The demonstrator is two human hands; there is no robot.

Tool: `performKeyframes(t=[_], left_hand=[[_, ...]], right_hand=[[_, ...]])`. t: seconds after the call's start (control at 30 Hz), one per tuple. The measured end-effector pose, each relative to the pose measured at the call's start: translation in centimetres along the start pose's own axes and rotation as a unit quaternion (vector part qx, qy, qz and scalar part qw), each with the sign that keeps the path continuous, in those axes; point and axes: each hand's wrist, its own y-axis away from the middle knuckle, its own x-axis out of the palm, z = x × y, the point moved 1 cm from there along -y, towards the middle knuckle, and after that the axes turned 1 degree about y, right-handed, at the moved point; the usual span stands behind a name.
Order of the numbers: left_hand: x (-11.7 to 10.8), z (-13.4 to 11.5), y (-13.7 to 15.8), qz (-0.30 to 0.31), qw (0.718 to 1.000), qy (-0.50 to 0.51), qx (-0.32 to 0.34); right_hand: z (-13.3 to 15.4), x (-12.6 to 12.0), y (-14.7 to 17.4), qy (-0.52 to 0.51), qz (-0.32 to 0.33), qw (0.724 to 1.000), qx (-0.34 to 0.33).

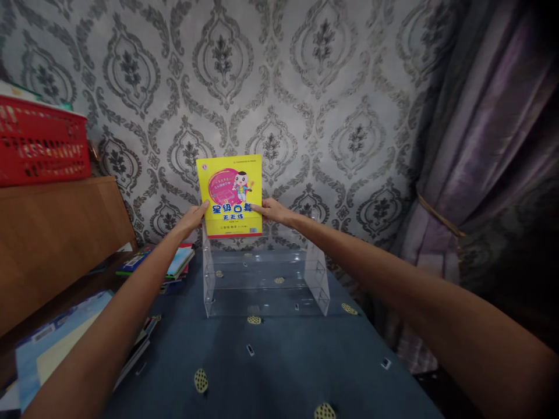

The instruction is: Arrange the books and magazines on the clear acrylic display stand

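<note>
A yellow workbook (pixel 231 224) with a pink circle and a cartoon child on its cover stands upright between both my hands. My left hand (pixel 193 219) grips its left edge, and my right hand (pixel 271 210) pinches the right edge, thumb on the cover. Below and behind the book is a clear acrylic rack (pixel 317 273) with stepped tiers and side panels, standing on the blue cloth. The book is at the rack's upper left; whether its lower edge rests on the top tier I cannot tell.
Left of the rack lies a stack of books (pixel 180 261), with more books and papers (pixel 65 337) nearer me, partly behind my left arm. A red basket (pixel 43 139) sits on a wooden board (pixel 61 233). Patterned wallpaper backs the cloth-covered surface (pixel 271 372); purple curtains (pixel 471 145) hang right.
</note>
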Motion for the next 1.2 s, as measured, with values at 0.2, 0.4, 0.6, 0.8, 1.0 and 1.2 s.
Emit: performKeyframes(t=[0.2, 0.4, 0.6, 0.8, 1.0, 1.2], left_hand=[[-0.6, -0.2, -0.1, 0.039, 0.995, -0.088, 0.006], [-0.4, 0.0, 0.0, 0.006, 0.996, -0.082, 0.016], [-0.3, 0.7, 0.0, 0.009, 0.998, -0.057, 0.0], [-0.6, 0.7, 0.5, 0.025, 0.998, -0.054, 0.0], [-0.5, 0.7, 1.1, 0.049, 0.999, -0.024, -0.006], [-0.7, 0.7, 1.2, 0.054, 0.998, -0.027, 0.0]], right_hand=[[-0.3, 0.1, 0.0, -0.002, -0.038, 0.999, -0.024], [-0.3, -0.1, -0.2, -0.006, -0.034, 0.999, -0.034], [-0.2, 0.1, -0.2, 0.035, -0.009, 0.999, -0.026], [0.3, 0.0, 0.2, 0.079, 0.008, 0.997, -0.021], [0.8, -0.5, 0.7, 0.091, 0.002, 0.995, -0.035], [0.4, -0.6, 0.7, 0.021, -0.007, 0.999, -0.029]])
